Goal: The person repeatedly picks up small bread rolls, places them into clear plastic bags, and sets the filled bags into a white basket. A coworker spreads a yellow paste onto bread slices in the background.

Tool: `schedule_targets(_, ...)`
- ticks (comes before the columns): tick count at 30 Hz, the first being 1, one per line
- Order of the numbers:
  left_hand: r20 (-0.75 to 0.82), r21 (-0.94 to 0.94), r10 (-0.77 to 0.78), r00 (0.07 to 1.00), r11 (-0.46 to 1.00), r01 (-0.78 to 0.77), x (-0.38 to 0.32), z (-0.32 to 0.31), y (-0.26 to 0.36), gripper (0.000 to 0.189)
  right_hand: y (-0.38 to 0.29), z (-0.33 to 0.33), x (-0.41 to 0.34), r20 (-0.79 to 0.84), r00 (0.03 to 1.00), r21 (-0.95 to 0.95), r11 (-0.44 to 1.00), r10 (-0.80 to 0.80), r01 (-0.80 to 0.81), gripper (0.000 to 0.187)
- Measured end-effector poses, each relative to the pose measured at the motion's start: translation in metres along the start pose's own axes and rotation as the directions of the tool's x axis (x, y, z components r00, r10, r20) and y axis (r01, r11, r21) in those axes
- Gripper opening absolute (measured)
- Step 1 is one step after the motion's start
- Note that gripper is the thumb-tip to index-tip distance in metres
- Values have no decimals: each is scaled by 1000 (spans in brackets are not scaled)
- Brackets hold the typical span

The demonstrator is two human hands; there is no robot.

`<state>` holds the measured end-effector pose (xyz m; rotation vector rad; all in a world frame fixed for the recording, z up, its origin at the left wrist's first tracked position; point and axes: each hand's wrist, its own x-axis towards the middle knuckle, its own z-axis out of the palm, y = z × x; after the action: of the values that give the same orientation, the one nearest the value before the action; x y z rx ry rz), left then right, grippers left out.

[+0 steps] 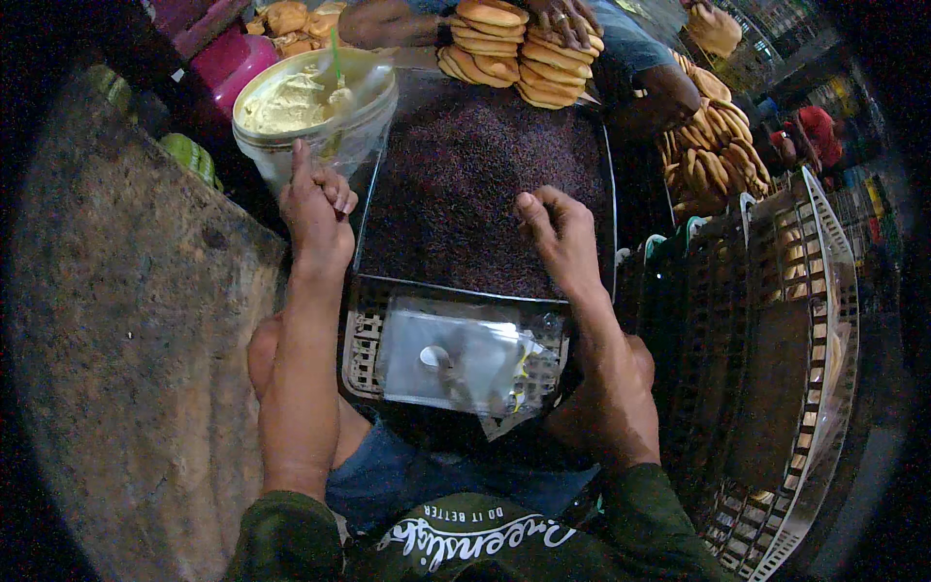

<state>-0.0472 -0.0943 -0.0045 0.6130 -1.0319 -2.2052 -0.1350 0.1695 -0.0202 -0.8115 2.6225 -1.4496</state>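
Observation:
My left hand is raised beside the front of a plastic tub, its index finger extended and nothing in it. Pale cream fills part of the tub, with a green-handled utensil standing in it. Over the right part of a tray of chocolate sprinkles is my right hand, fingers curled; whether it pinches something small I cannot tell. Stacked clear plastic bags lie on a plastic crate nearer my body. Stacks of flat round buns rest at the tray's far edge.
A co-worker's hand rests on the bun stacks across from me. More buns are piled at the back right. Plastic crates stand at the right, a worn wooden board at the left. Another person is farther off.

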Motion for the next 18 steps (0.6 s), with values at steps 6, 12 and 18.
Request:
schedule_targets(6, 286, -3, -24, 958, 1000, 26, 0, -16, -12, 29, -24, 4, 1, 34, 998, -286, 957, -47, 55, 43)
schedule_targets(12, 21, 154, 113, 993, 981, -115, -15, 10, -6, 22, -29, 2, 0, 122, 939, -284, 896, -321, 343, 48)
schedule_targets(18, 131, 207, 80, 988, 973, -106, -15, 10, -1, 25, -40, -6, 4, 36, 998, 117, 992, 48, -52, 40)
